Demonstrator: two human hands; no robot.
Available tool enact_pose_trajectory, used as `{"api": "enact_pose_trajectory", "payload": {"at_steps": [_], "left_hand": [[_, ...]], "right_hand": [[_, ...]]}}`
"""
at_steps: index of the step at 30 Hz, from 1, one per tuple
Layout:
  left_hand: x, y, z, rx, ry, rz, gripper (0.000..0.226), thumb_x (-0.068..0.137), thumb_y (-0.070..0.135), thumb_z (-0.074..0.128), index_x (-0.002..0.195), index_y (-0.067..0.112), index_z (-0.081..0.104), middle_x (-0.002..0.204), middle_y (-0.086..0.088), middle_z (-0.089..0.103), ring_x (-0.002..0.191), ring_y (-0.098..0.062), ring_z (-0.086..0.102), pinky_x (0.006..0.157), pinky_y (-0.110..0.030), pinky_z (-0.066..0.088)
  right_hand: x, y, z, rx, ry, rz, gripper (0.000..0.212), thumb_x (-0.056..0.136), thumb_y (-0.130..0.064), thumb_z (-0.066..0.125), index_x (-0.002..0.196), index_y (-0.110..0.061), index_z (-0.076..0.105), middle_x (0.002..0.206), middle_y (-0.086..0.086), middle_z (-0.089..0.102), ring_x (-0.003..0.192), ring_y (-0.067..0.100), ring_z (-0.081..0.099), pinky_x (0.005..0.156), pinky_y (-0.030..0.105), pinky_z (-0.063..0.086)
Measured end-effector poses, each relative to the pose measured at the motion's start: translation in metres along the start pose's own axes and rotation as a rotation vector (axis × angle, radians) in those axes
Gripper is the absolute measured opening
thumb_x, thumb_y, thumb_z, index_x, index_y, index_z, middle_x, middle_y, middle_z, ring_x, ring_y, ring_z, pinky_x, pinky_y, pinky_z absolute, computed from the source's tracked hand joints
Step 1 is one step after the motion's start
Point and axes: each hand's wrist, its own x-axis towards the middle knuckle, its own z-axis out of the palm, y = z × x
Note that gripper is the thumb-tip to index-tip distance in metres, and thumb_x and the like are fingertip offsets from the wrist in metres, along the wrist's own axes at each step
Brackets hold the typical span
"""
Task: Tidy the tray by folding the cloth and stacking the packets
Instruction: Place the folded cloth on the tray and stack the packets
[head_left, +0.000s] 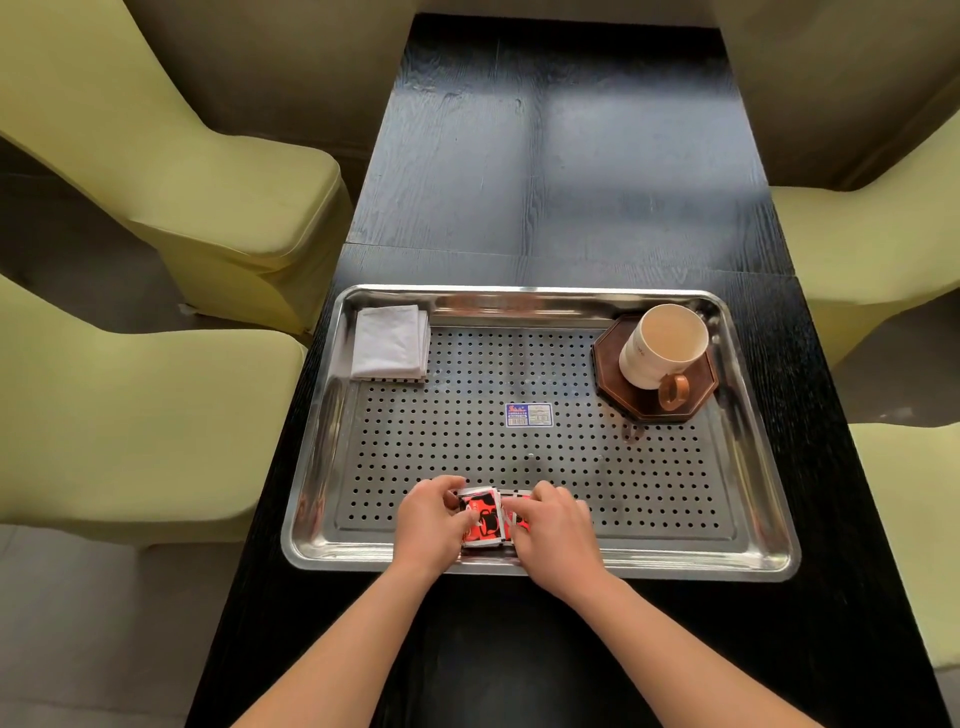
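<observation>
Here, steel tray (524, 292) on black table (561, 176), green chairs (197, 171) flanking.

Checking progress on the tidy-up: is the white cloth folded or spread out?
Folded. The white cloth lies as a compact rectangle in the far left corner of the tray, with layered edges showing along its right side.

Both bare forearms reach forward and converge; the left hand (434, 519) and right hand (553, 525) sit close together, palms down, fingers (445, 485) curled around the packets (480, 517) between them
</observation>
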Motion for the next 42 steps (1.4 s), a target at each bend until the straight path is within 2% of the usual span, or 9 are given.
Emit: {"api": "enact_pose_trajectory", "payload": {"at_steps": [4,8,12,18,21,24,30,35,42], "left_hand": [[0.001,-0.001,-0.002,0.018,0.037,-0.01,0.049,0.081,0.021,0.08,0.127,0.016,0.065,0.098,-0.001,0.067,0.089,-0.016,0.065,0.089,-0.034,0.055],[0.0,0.001,-0.001,-0.021,0.02,-0.029,0.04,0.085,0.016,0.076,0.124,0.01,0.068,0.101,-0.002,0.073,0.084,-0.011,0.066,0.077,-0.019,0.054],[0.0,0.001,0.0,-0.045,0.007,-0.054,0.037,0.087,0.011,0.074,0.123,0.009,0.069,0.104,-0.006,0.074,0.09,-0.017,0.071,0.087,-0.035,0.059],[0.0,-0.001,-0.003,-0.041,0.012,-0.049,0.042,0.085,0.014,0.076,0.125,0.015,0.067,0.09,0.005,0.067,0.078,-0.009,0.067,0.079,-0.03,0.059],[0.0,-0.002,-0.003,-0.028,0.008,-0.045,0.044,0.084,0.013,0.076,0.127,0.013,0.066,0.098,0.0,0.071,0.086,-0.014,0.068,0.088,-0.035,0.057],[0.001,-0.001,-0.002,-0.011,0.005,-0.041,0.043,0.085,0.013,0.075,0.127,0.012,0.067,0.102,-0.002,0.072,0.089,-0.015,0.069,0.09,-0.033,0.056],[0.002,0.004,-0.002,-0.013,-0.01,-0.06,0.043,0.085,0.014,0.076,0.127,0.015,0.066,0.103,-0.003,0.071,0.088,-0.015,0.068,0.082,-0.027,0.057],[0.002,0.003,-0.005,-0.042,0.005,-0.07,0.04,0.084,0.015,0.077,0.122,0.017,0.066,0.093,0.003,0.066,0.077,-0.004,0.062,0.055,-0.008,0.043],[0.004,0.003,-0.007,-0.057,0.056,-0.116,0.02,0.079,0.016,0.08,0.099,0.013,0.076,0.082,0.002,0.072,0.077,-0.014,0.069,0.077,-0.033,0.058]], "right_hand": [[0.0,0.002,0.001,0.002,0.024,0.017,0.034,0.095,-0.033,0.054,0.129,-0.038,0.062,0.096,-0.009,0.045,0.099,0.017,0.048,0.089,0.035,0.037],[0.001,-0.001,0.002,0.001,0.0,-0.004,0.035,0.095,-0.031,0.054,0.128,-0.041,0.061,0.094,-0.009,0.041,0.1,0.018,0.046,0.088,0.036,0.033],[-0.001,-0.004,0.001,0.0,0.005,-0.038,0.037,0.094,-0.029,0.055,0.128,-0.04,0.062,0.094,-0.009,0.04,0.099,0.019,0.045,0.09,0.036,0.032],[-0.007,0.016,-0.011,0.192,0.185,0.198,0.026,0.093,-0.031,0.061,0.118,-0.026,0.066,0.097,-0.009,0.058,0.098,0.014,0.053,0.085,0.031,0.047],[-0.008,0.024,-0.014,0.207,0.136,0.305,0.019,0.092,-0.033,0.064,0.108,-0.022,0.064,0.093,-0.006,0.061,0.091,0.015,0.06,0.077,0.031,0.05],[-0.006,0.02,-0.011,0.208,0.088,0.266,0.025,0.091,-0.03,0.065,0.114,-0.022,0.063,0.093,-0.006,0.064,0.088,0.014,0.06,0.078,0.031,0.05],[0.003,0.008,-0.007,0.223,0.056,0.223,0.035,0.088,-0.029,0.069,0.121,-0.023,0.062,0.099,-0.005,0.064,0.093,0.015,0.06,0.081,0.031,0.05],[0.004,0.012,-0.007,0.228,0.056,0.211,0.046,0.085,-0.031,0.073,0.129,-0.029,0.057,0.099,-0.007,0.061,0.091,0.012,0.058,0.079,0.028,0.049],[0.006,0.012,-0.01,0.184,-0.005,0.174,0.052,0.087,-0.038,0.07,0.136,-0.038,0.054,0.107,-0.007,0.059,0.102,0.015,0.06,0.083,0.033,0.053]]}}
